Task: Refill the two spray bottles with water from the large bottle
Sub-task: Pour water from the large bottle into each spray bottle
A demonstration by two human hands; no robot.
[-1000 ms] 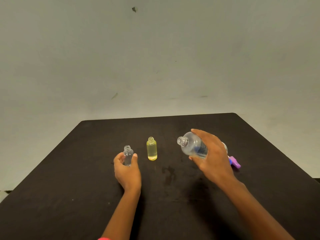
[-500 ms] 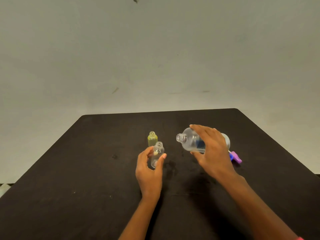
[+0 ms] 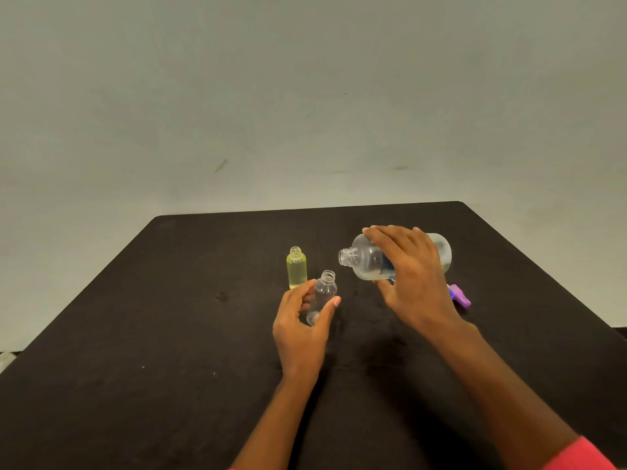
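Observation:
My left hand (image 3: 300, 329) grips a small clear spray bottle (image 3: 323, 295) with its top off, tilted slightly right above the black table (image 3: 135, 334). My right hand (image 3: 412, 276) holds the large clear bottle (image 3: 368, 257) on its side, its open mouth pointing left, a little above and right of the small bottle's neck. The two mouths are apart, and no water is seen flowing. Behind my left hand a small yellow bottle (image 3: 297, 268), uncapped, stands upright on the table.
A purple spray top (image 3: 460, 295) lies on the table just right of my right wrist, partly hidden. A plain grey wall rises behind the table's far edge.
My left hand carried the small clear bottle from the left to the right, in front of the yellow bottle and near the large bottle's mouth. My right hand stayed almost in place.

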